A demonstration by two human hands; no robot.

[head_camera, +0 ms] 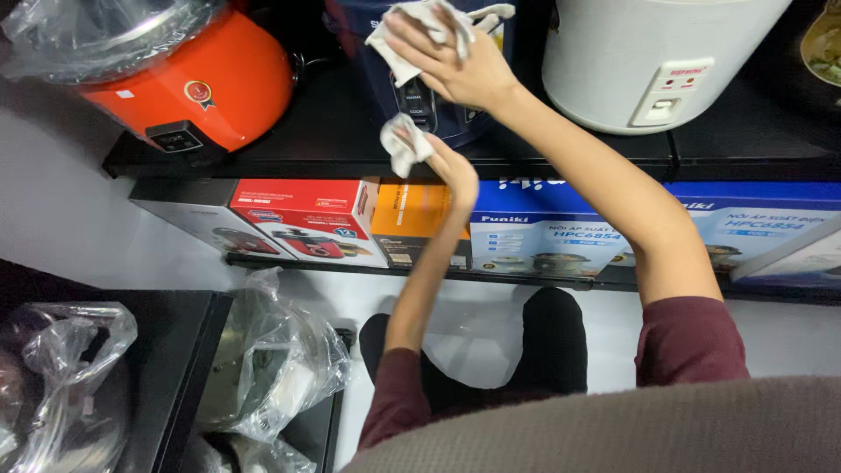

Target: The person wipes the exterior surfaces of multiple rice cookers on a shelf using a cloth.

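Up on the black shelf, the right hand presses a crumpled white cloth flat-palmed against a dark blue cooker, mostly hidden. The left hand pinches a small cloth wad at the shelf edge. Glossy orange cooker and matte white cooker stand close alongside.

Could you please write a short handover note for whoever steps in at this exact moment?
Right hand: pressed flat on a white cloth against the dark blue cooker on the black shelf.
Left hand: lower, gripping a second white cloth at the cooker's base.
Neighbours: orange cooker to the left, white cooker to the right, boxed cookers on the shelf below.
Done: cannot tell how much is wiped.
Left: probably the cooker's remaining surfaces.
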